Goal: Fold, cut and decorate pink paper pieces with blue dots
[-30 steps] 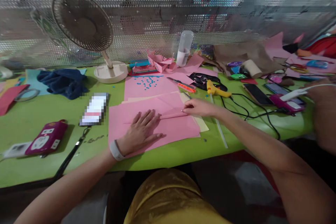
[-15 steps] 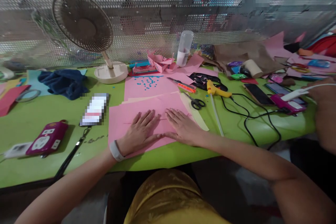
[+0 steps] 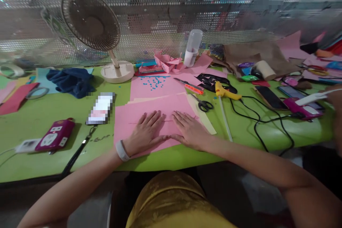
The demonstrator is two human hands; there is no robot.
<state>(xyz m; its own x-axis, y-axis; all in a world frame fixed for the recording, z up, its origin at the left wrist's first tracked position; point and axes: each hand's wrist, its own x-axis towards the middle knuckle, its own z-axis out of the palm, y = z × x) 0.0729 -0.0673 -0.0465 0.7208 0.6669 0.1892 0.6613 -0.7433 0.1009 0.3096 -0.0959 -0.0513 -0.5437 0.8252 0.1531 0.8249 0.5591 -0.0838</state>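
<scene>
Pink paper [image 3: 125, 123] lay in a sheet on the near middle of the green table [image 3: 53, 110], its near edge close to the table's rim. Both hands rested flat on it, palms down, fingers stretched out toward the far side and grasping nothing. The left hand [image 3: 145, 132], with a white wristband [image 3: 121, 150] at the wrist, pressed the sheet's middle. The right hand [image 3: 189, 130] lay just beside it to the right, the two thumbs tip to tip or nearly so. A faint crease line ran across the sheet between the fingertips.

A cream strip [image 3: 207, 123] stuck out from under the sheet's right edge. Just beyond it were black-handled scissors [image 3: 204, 105] and, further right, a yellow glue gun [image 3: 224, 92] with a black cable [image 3: 256, 123] looping toward the near rim. On the far side of the sheet lay another pink sheet strewn with small blue dots [image 3: 155, 86], and an orange utility knife [image 3: 191, 86] at its right. A desk fan [image 3: 92, 21] stood far left by a perforated metal screen, a dark blue cloth [image 3: 71, 80] to the left of its base. A magenta power strip [image 3: 55, 138] lay near left, well apart from the hands.
</scene>
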